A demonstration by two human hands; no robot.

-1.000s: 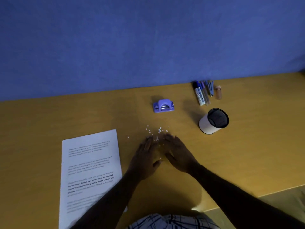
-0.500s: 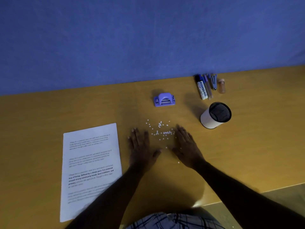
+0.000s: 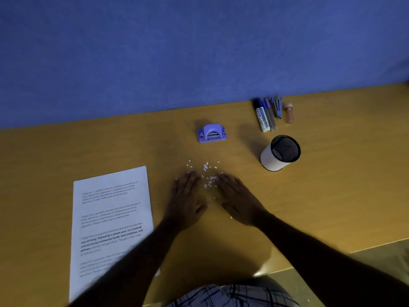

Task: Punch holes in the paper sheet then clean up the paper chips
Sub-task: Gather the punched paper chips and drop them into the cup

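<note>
Dotting yellow desk [image 3: 332, 196], paper chips [image 3: 207, 168], blue wall [image 3: 199, 52]

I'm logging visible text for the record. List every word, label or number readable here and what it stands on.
"way of living. Defined by a slower pace, it is centered around strong community bonds, local traditions, and primary": bold lines on the white printed paper sheet.
The sheet's other paragraphs: too small and blurred to read.
Label on the white blue-capped marker: too blurred.
Purple plastic hole punch: no text.
</note>
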